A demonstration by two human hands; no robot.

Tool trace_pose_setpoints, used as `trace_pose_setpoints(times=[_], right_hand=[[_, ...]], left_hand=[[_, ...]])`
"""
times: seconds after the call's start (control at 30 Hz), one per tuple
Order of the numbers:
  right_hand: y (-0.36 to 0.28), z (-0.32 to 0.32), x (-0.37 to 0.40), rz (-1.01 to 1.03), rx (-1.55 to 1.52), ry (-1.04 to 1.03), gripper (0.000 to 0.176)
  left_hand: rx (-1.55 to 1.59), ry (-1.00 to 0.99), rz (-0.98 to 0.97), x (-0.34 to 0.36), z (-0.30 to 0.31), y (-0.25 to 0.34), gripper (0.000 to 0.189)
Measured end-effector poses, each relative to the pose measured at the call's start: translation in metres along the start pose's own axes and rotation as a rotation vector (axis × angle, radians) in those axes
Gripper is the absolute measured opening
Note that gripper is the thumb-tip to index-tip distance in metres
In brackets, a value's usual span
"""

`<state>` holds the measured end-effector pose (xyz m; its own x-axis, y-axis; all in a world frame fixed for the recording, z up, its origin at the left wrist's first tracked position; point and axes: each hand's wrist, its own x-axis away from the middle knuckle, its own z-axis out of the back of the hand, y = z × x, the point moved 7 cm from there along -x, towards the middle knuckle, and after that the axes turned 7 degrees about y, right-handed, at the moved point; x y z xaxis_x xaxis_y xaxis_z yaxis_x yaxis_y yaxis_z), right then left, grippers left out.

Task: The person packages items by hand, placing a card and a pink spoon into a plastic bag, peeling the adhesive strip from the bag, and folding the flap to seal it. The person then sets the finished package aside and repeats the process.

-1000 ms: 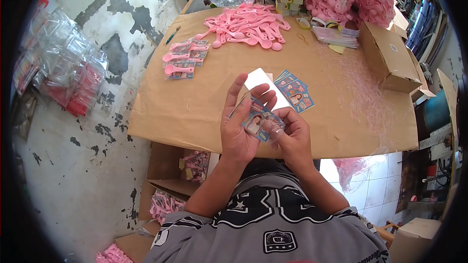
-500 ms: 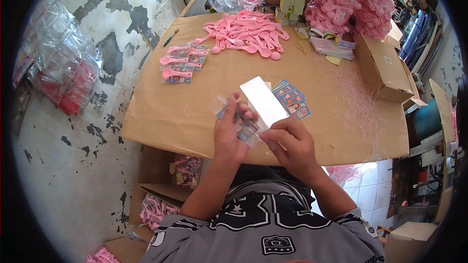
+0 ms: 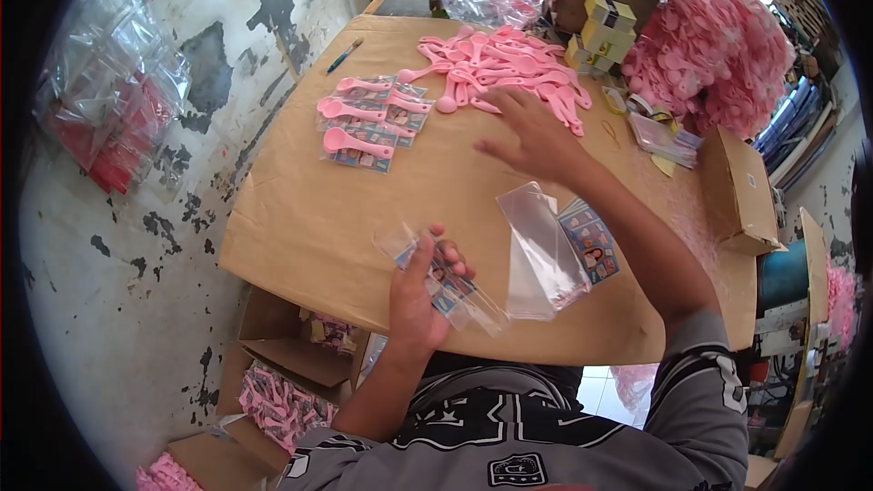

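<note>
Now reaching right hand [image 3: 536,138], fingers spread wide, to spoons [image 3: 496,64] just beyond it; still pinching bagged card [image 3: 455,289] in left hand [image 3: 414,295].

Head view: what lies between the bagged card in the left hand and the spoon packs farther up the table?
Nothing: only bare brown table covering separates the bagged card from the spoon packs in the head view.

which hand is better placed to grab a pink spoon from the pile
Right, most likely. The right hand is open and empty, stretched out to the edge of the pink spoon pile. The left hand sits at the table's near edge, gripping the carded clear bag.
</note>
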<state>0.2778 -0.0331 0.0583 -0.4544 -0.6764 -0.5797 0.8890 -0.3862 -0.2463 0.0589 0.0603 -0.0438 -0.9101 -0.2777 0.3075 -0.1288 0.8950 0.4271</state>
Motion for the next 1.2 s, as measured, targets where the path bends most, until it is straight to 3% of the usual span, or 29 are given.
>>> trace_pose_setpoints(times=[0.2, 0.37, 0.53, 0.83, 1.03, 1.13, 1.2], right_hand=[[0.048, -0.102, -0.106, 0.024, 0.278, -0.093, 0.06], [0.08, -0.126, -0.115, -0.126, 0.38, -0.193, 0.055], [0.079, -0.099, -0.087, 0.038, 0.284, -0.038, 0.047], [0.084, -0.039, -0.021, 0.189, 0.058, -0.048, 0.02], [0.084, -0.004, 0.015, 0.296, 0.087, -0.055, 0.019], [0.09, 0.005, 0.018, 0.163, 0.135, -0.106, 0.024], [0.079, 0.015, 0.011, 0.204, 0.183, 0.052, 0.025]], left_hand=[[-0.036, -0.022, 0.011, 0.0, 0.0, 0.003, 0.03], [-0.066, -0.036, 0.013, -0.001, 0.002, 0.001, 0.03], [-0.066, -0.057, 0.018, -0.004, 0.001, -0.001, 0.031], [-0.159, -0.028, -0.031, -0.003, -0.004, 0.0, 0.032], [-0.139, -0.042, -0.033, -0.002, -0.005, -0.001, 0.031], [-0.144, -0.043, -0.029, -0.002, -0.004, -0.001, 0.03], [-0.13, -0.048, -0.021, -0.002, -0.005, -0.002, 0.03]])
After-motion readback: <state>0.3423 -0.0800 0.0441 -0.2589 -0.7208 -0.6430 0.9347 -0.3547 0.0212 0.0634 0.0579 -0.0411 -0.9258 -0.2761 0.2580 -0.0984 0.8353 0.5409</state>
